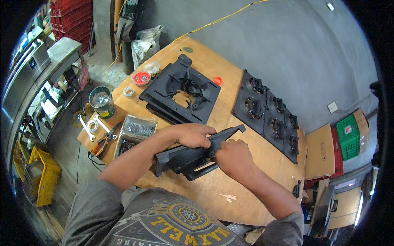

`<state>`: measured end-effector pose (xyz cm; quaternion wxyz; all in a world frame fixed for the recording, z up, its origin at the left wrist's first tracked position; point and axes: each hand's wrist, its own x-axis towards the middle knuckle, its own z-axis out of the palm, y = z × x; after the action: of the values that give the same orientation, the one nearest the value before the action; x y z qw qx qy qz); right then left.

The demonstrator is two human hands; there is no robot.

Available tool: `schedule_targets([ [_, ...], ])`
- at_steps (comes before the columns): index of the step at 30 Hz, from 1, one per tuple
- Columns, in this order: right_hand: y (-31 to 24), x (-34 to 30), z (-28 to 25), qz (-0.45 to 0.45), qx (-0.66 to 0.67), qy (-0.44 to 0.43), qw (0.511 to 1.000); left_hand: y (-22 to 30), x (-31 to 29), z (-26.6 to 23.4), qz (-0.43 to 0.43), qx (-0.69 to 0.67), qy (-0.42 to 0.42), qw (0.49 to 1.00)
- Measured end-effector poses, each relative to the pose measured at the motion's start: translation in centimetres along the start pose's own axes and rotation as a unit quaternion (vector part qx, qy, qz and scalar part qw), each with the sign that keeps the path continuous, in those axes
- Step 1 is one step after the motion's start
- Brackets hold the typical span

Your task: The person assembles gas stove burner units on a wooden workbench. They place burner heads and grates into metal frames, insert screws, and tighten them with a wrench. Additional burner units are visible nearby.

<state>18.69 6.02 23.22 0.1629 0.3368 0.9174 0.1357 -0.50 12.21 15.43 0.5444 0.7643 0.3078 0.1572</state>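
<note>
Forearms (139, 158) angle inward above the tabletop (205, 188): left grip (195, 135) clasps a tilted black metal frame (176, 158) just below it; right grip (234, 156) curls knuckles-up beside it, exact hold unclear.

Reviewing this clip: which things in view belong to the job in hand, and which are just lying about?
Job in hand:
Black metal part, held by the left hand and right hand
Probably related: black pronged frame, black burner panel
Possibly: pliers, wrench, small metal parts

Likely just lying about:
Yellow crate
Green crate
Cardboard box
Plastic bag
</note>
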Motion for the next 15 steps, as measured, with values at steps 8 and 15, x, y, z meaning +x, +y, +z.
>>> schedule_targets([
  [8,1.2,1.0,-2.0,0.047,0.051,-0.157,0.985,2.1,-0.2,0.7,-0.035,-0.013,-0.019,0.999],
  [15,1.3,0.9,-1.7,0.038,0.098,-0.199,0.974,1.4,-0.8,1.0,-0.045,-0.071,-0.030,0.996],
])
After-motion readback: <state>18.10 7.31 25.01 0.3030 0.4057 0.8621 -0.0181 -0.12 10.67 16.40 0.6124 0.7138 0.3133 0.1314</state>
